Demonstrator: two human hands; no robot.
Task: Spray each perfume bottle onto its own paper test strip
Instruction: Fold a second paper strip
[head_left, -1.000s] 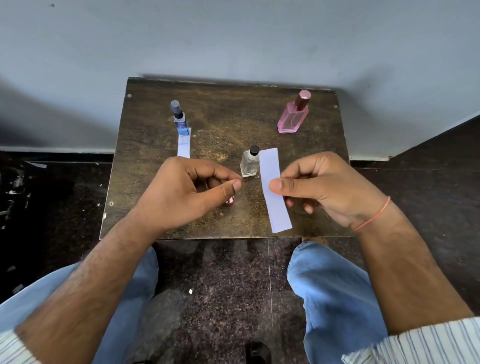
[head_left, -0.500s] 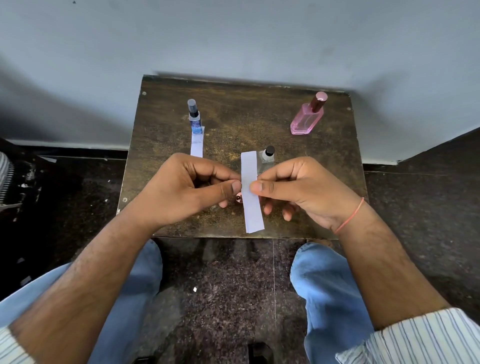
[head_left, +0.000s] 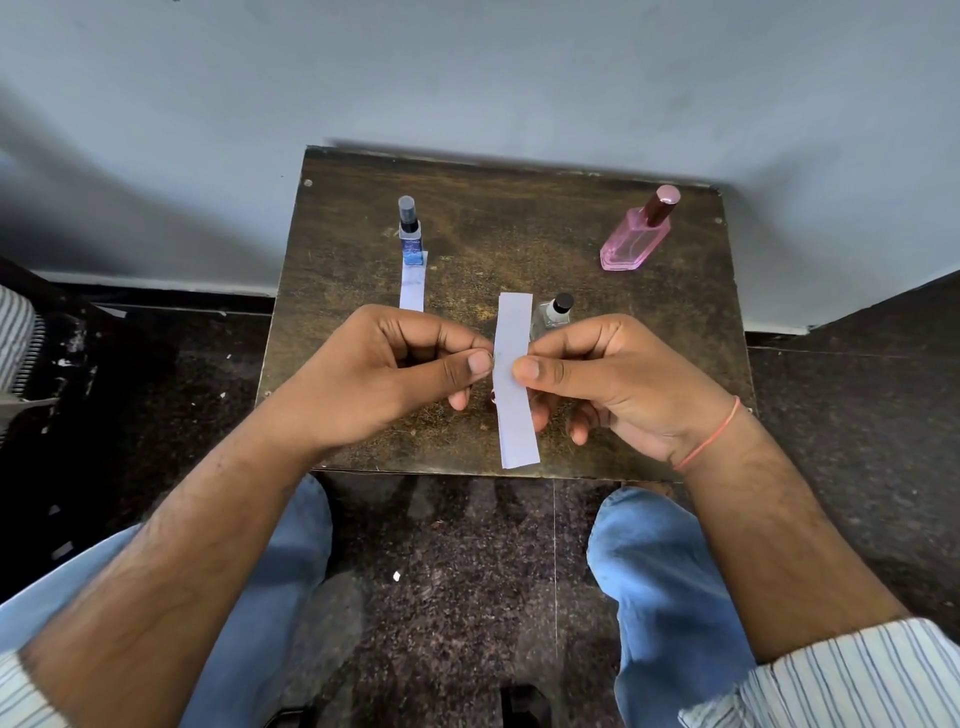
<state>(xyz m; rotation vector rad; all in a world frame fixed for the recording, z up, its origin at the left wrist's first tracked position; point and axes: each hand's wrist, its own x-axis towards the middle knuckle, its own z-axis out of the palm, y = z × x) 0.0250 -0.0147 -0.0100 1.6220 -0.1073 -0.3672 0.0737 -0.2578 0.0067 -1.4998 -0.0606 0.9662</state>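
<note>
Small dark worktop (head_left: 363, 218) against wall. Strip (head_left: 514, 384) pinched upright in right fingers (head_left: 530, 370) for spraying; left fingers (head_left: 478, 362) curled around something small, mostly hidden.

Blue bottle (head_left: 410, 241) parked on own strip (head_left: 413, 283), likely done.

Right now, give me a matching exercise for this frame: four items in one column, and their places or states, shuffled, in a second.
Items:
1. blue bottle
2. pink bottle
3. clear bottle
4. held paper strip

Places or states:
A. far right of the table, no strip by it
B. pinched in the right hand, left hand closed beside it
C. far left, standing at the far end of a flat strip
D. mid-table, just behind the right hand's fingers

Pairs: 1-C, 2-A, 3-D, 4-B
</note>
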